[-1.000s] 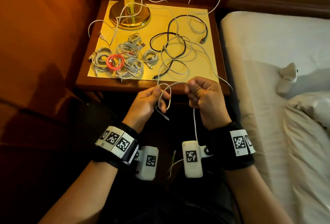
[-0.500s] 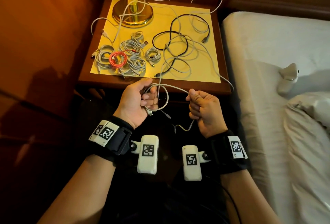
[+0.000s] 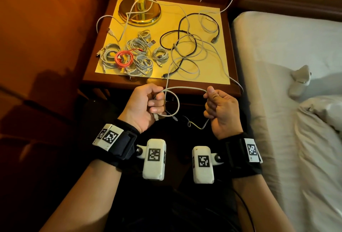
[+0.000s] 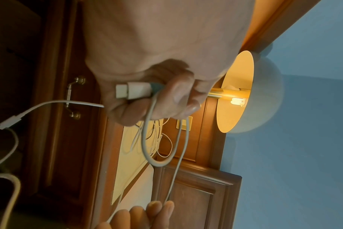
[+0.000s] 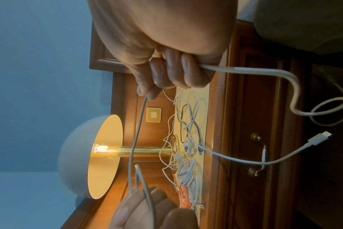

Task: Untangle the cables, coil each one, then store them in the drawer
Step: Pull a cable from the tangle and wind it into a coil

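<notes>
Both hands hold one white cable [image 3: 185,89] in front of the nightstand [image 3: 233,91]. My left hand [image 3: 148,104] grips a small loop of it, with the white plug [image 4: 132,90] sticking out of the fist [image 4: 166,99]. My right hand [image 3: 220,109] grips the same cable [image 5: 245,72] further along; its slack hangs below in a curl [image 5: 331,111]. On the nightstand top lie several coiled white cables [image 3: 137,54], a coiled orange cable [image 3: 123,59], and a loose tangle of white cables [image 3: 187,57] with a black cable [image 3: 177,33].
A brass lamp base [image 3: 139,11] stands at the back left of the nightstand, a white cord draped around it. The drawer front with its brass handle [image 5: 259,155] is below the top, closed. A bed with white sheets [image 3: 296,65] lies to the right.
My hands have drawn apart and come nearer to me, stretching the white cable between them. My left hand now holds a loop with the plug end below its fist.
</notes>
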Demonstrator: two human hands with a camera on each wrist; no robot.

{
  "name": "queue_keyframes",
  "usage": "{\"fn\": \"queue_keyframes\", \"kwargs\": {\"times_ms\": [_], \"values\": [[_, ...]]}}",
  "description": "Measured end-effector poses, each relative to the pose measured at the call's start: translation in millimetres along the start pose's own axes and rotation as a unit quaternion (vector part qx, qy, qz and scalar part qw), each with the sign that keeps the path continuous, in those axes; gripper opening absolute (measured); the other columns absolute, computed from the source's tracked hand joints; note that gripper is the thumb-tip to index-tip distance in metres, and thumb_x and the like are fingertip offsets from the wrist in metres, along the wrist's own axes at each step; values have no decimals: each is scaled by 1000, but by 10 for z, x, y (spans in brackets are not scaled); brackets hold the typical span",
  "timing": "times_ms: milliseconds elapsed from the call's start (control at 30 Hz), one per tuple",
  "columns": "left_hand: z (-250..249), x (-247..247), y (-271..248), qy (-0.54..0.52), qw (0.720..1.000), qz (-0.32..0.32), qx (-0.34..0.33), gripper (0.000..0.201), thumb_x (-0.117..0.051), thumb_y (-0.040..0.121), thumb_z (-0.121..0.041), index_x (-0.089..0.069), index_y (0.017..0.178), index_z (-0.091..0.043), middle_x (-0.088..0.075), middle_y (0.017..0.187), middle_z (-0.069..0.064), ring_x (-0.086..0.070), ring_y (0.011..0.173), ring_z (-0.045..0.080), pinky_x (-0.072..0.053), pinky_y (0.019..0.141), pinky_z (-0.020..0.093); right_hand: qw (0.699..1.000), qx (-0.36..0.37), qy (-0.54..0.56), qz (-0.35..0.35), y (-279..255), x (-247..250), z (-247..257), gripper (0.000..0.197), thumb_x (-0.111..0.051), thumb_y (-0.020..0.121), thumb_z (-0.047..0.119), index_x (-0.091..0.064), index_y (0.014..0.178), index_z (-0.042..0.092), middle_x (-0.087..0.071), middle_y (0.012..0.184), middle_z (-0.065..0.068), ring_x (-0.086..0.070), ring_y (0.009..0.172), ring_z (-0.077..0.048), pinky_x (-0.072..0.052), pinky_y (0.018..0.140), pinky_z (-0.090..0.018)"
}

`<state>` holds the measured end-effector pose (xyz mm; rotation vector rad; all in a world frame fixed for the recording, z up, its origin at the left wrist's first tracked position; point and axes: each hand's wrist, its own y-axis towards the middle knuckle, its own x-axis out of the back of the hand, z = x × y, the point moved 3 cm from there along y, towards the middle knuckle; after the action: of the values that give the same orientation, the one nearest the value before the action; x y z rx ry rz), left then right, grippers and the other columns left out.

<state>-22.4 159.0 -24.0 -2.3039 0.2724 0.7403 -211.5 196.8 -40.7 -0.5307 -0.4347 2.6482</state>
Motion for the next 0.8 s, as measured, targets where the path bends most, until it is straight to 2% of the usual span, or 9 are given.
{"fn": "queue_keyframes", "kwargs": {"times_ms": [200,300,367,400,467,567,700,800], "values": [[-21,81,15,-63,997,-19,-32,22,-41,95,-12,-40,73,-13,-45,48,-3,-27,50,10,-30,44,19,1000,4,17,-16,-18,38,-1,31,-51,99,20,-54,72,5,-28,43,5,-20,34,-5,-16,36,-16],[4,107,1,-78,996,-25,-19,22,-45,94,-19,-45,72,-13,-39,46,-3,-28,57,14,-41,57,25,1000,0,9,-18,-30,41,-10,30,-51,98,20,-55,73,5,-29,42,6,-20,34,-5,-15,37,-17],[2,100,-16,-94,995,-29,-17,31,-43,97,-24,-47,68,-13,-31,43,-5,-31,47,12,-44,69,27,1000,-12,-4,-10,-36,39,-39,30,-52,98,20,-55,73,6,-30,43,6,-20,34,-5,-14,38,-17],[-14,92,-26,-104,994,-32,-24,36,-42,98,-26,-48,66,-13,-29,42,-6,-30,42,10,-44,69,26,1000,-21,-16,-1,-45,40,-58,29,-53,97,21,-56,73,6,-31,43,5,-21,34,-6,-16,38,-17],[-69,98,-44,-137,988,-42,-49,40,-42,99,-28,-50,63,-12,-28,41,-7,-26,36,8,-42,62,21,998,-37,-43,19,-78,42,-102,26,-55,95,20,-58,74,5,-34,46,4,-23,35,-6,-18,38,-17],[-157,129,-71,-160,982,-60,-84,40,-41,99,-32,-50,66,-12,-29,43,-7,-24,38,8,-37,58,20,993,-45,-98,40,-153,28,-154,20,-57,94,12,-61,76,4,-36,50,2,-25,37,-7,-19,37,-18],[-178,119,-74,-102,981,-108,-123,38,-38,101,-33,-50,70,-13,-30,48,-6,-24,43,10,-36,57,22,979,-55,-195,-2,-225,-47,-162,17,-59,92,10,-64,77,4,-40,52,0,-29,37,-6,-21,36,-18],[-148,74,-58,-54,976,-134,-166,35,-37,102,-26,-51,72,-14,-35,49,-6,-30,43,9,-30,57,23,959,-36,-281,-2,-243,-157,-164,14,-64,84,6,-67,71,1,-47,48,-1,-37,35,-4,-30,37,-15]]}}
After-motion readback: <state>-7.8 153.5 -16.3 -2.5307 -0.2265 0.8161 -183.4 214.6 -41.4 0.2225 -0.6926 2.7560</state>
